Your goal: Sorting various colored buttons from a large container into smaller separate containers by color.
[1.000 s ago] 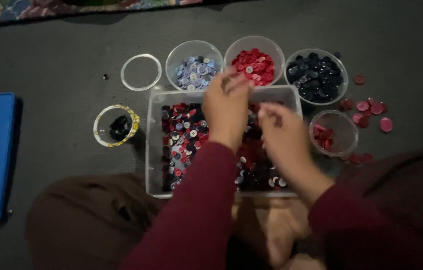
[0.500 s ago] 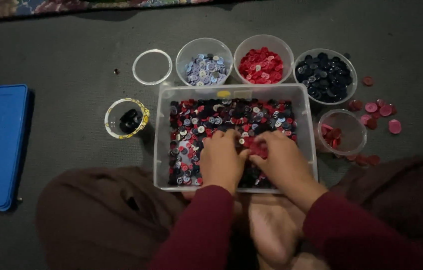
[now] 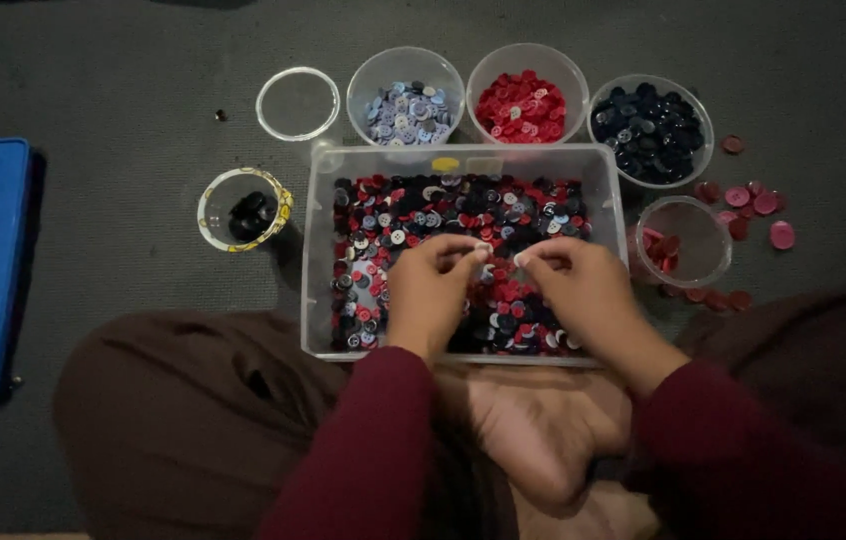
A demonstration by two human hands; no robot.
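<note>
Both hands (image 3: 503,275) pinch over mixed buttons (image 3: 423,215) inside clear tub (image 3: 315,250).

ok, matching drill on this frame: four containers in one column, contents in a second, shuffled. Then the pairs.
Things:
1. top-left bowl
2. top-middle bowl
3. top-right bowl
4. yellow-rimmed cup

Contents:
A. red buttons
B. a few black buttons
C. pale blue and white buttons
D. dark navy buttons

Pairs: 1-C, 2-A, 3-D, 4-B
</note>
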